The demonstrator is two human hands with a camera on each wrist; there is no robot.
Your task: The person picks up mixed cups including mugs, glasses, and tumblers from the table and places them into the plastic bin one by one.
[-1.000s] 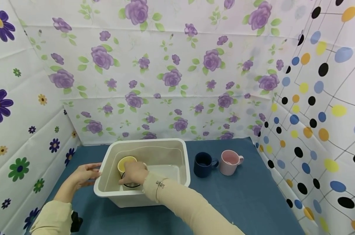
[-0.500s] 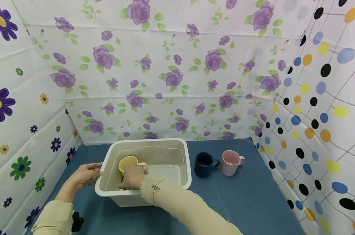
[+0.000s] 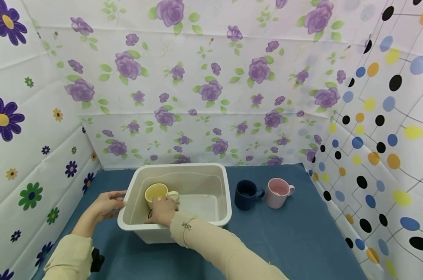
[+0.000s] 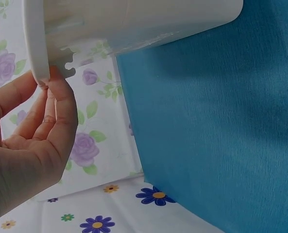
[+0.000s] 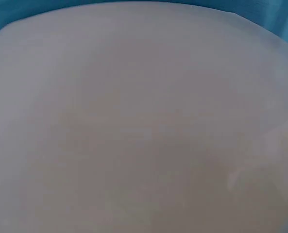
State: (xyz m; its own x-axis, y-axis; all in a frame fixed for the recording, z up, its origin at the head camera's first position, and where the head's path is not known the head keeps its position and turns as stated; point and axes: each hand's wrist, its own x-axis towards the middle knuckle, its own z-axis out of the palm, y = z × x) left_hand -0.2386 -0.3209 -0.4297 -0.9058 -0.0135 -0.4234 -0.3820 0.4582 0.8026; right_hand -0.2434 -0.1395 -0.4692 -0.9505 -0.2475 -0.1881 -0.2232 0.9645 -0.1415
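A white bin (image 3: 183,168) stands on the blue table. At its left rim, my left hand (image 3: 103,208) pinches the edge; in the left wrist view, the thumb and fingers of that hand (image 4: 39,131) close on the bin's rim (image 4: 35,39). Inside the bin's left part, a yellow mug (image 3: 152,191) stands upright, handle to the right. In front of it, my right hand (image 3: 163,211) reaches over the near wall and grips a dark-rimmed cup (image 3: 150,213), mostly hidden under the hand. The bin's pale outer wall (image 5: 144,107) fills the right wrist view.
Right of the bin, a dark blue mug (image 3: 245,196) and a pink mug (image 3: 277,194) stand close together on the blue table (image 3: 285,241). Flowered sheets (image 3: 197,136) hang behind and at the left; a dotted sheet (image 3: 386,171) hangs at the right.
The right hand has shifted slightly within the bin and now covers more of the dark-rimmed cup, while more of the yellow mug's handle shows. The left hand stays at the rim.
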